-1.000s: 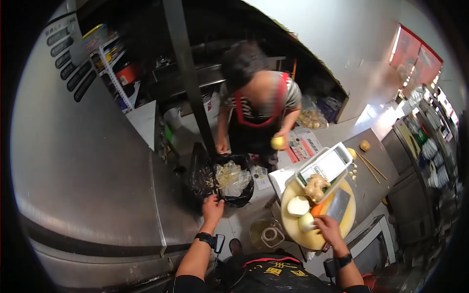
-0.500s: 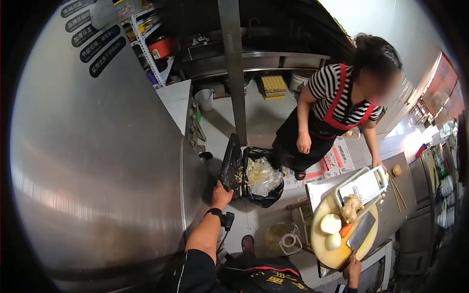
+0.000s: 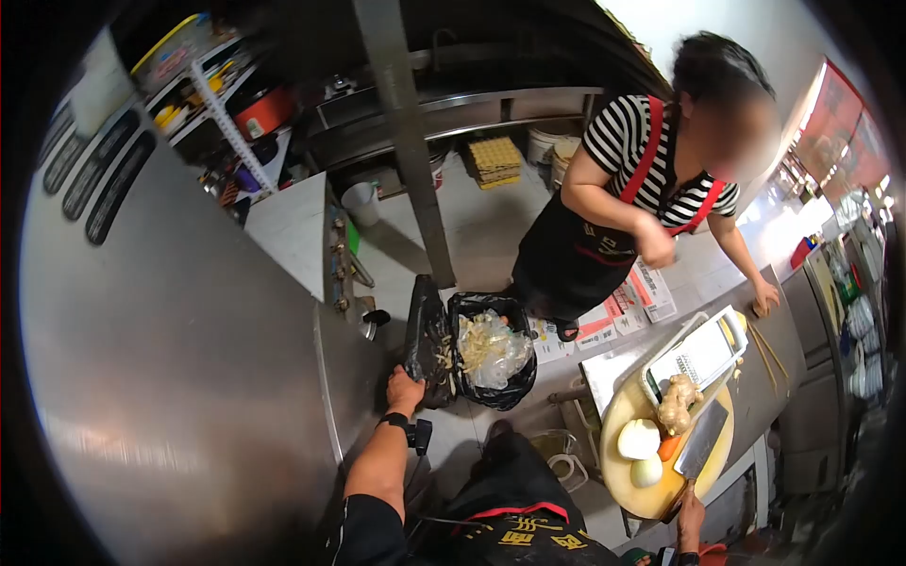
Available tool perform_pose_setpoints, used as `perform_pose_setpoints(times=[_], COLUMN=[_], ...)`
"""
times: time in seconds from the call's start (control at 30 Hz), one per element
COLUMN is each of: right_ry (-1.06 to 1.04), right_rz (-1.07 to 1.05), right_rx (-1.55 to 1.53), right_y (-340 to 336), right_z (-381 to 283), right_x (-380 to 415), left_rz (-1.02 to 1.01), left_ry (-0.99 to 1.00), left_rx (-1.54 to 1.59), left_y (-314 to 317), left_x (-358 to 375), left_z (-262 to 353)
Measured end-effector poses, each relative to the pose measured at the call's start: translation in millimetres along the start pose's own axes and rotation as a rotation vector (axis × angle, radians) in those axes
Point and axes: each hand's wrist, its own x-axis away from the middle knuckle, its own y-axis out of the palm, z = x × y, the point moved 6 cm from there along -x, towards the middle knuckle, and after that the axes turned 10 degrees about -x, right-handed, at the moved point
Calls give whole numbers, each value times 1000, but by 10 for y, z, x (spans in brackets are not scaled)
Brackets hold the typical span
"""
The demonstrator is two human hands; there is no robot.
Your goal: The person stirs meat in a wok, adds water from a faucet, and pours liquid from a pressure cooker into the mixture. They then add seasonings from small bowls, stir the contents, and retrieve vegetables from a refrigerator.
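Observation:
My left hand point(image 3: 404, 389) has its fingers closed on the near edge of an upright black plastic piece point(image 3: 427, 325), perhaps a lid; pale scraps cling to it. It stands against a bag-lined waste bin point(image 3: 517, 382) filled with peelings and clear plastic. My right hand point(image 3: 692, 519) is wrapped round the handle of a cleaver point(image 3: 702, 441), whose blade lies flat on a round cutting board point(image 3: 618, 486). Also on the board are a peeled onion half point(image 3: 639, 439), a whole peeled onion point(image 3: 646, 471), a piece of carrot point(image 3: 668, 447), ginger root point(image 3: 679, 404) and a white grater point(image 3: 694, 358) over a tray.
A co-worker point(image 3: 623, 217) in a striped top and apron stands beyond the bin, one hand on a potato point(image 3: 760, 307) on the steel table point(image 3: 779, 354). Chopsticks point(image 3: 766, 354) lie there. A steel cabinet point(image 3: 189, 358) fills my left side; a post point(image 3: 406, 141) rises behind the bin.
The co-worker's near hand has risen to waist height, and the other has moved from the grater to the potato. My view has shifted; both my hands keep their holds.

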Motion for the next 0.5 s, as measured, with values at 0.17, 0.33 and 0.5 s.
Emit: perform_pose_setpoints(times=[0.17,0.33,0.5], right_ry=[184,310,487], right_rz=[61,103,83], right_rx=[-216,-331,-522], right_y=[-22,-5,-3], right_z=[392,550,316], right_x=[-262,-378,-406], left_rz=[-138,-287,-271], left_ry=[28,53,30], left_rx=[-73,-106,-103], left_y=[-31,251,43], left_x=[-394,-633,-552], left_z=[109,56,128])
